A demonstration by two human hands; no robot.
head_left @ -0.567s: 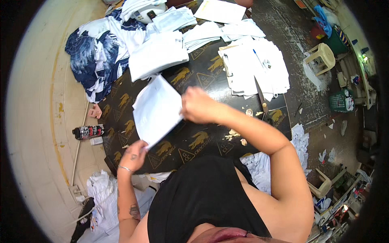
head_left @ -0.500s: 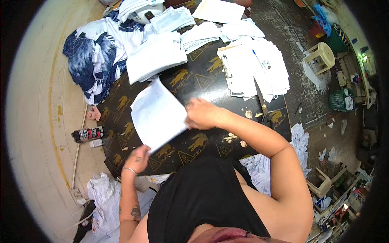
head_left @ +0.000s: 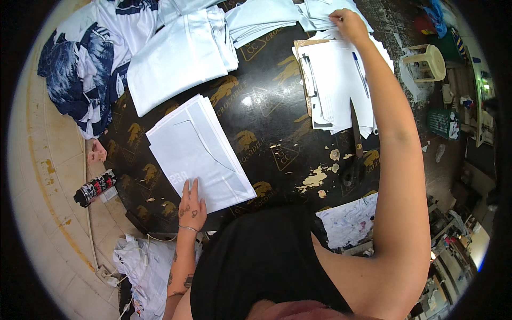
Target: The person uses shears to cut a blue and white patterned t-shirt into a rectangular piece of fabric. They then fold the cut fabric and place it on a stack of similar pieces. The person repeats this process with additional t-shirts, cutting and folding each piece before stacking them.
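Observation:
A stack of white fabric pieces lies flat on the black table in front of me. My left hand rests palm down on the stack's near edge, fingers spread. My right hand is stretched to the far right of the table, its fingers touching white pieces beyond a clipboard with papers. Whether it grips one, I cannot tell.
Large black scissors lie beside the clipboard, a pen on the papers. Folded white garments and blue-patterned cloth fill the table's far left. A spray can lies on the floor, a plastic stool at right.
Both hands held the white pieces up above the table; now the stack lies flat, my left hand rests on it, and my right arm has reached to the far right.

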